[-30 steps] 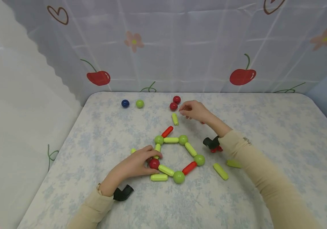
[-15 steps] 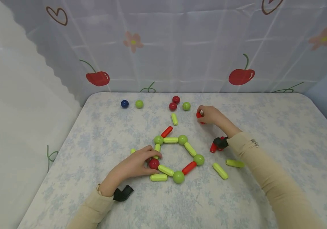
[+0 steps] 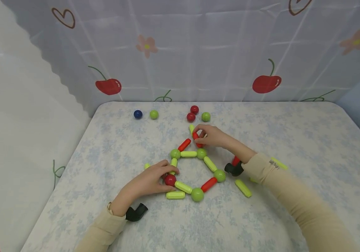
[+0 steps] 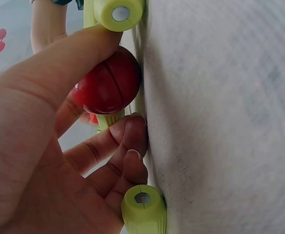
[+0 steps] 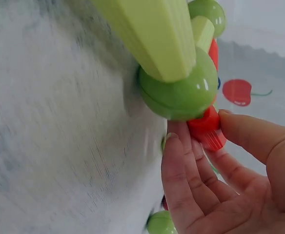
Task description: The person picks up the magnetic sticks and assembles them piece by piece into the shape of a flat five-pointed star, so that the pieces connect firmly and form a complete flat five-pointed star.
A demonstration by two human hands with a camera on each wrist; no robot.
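Observation:
My left hand (image 3: 150,179) grips a red ball (image 3: 170,180) at the left corner of a flat ring of rods and balls. In the left wrist view thumb and fingers lie on either side of that red ball (image 4: 108,83). My right hand (image 3: 214,136) pinches a red magnetic rod (image 3: 196,138) between thumb and fingers. It is just above the ring's upper right green ball (image 3: 201,153); the right wrist view shows the rod (image 5: 208,129) close to a green ball (image 5: 186,92), contact unclear. Another red rod (image 3: 184,144) sticks out from the upper left green ball (image 3: 175,154).
Along the back lie a blue ball (image 3: 138,114), a green ball (image 3: 153,114), two red balls (image 3: 191,117) and another green ball (image 3: 206,116). Loose yellow-green rods lie right of the ring (image 3: 243,188) and below it (image 3: 175,195). The right sleeve partly covers others.
My right hand let go of a green ball at the back, picked up a red rod to the right, and brought it left and nearer to the ring. My left hand stayed put.

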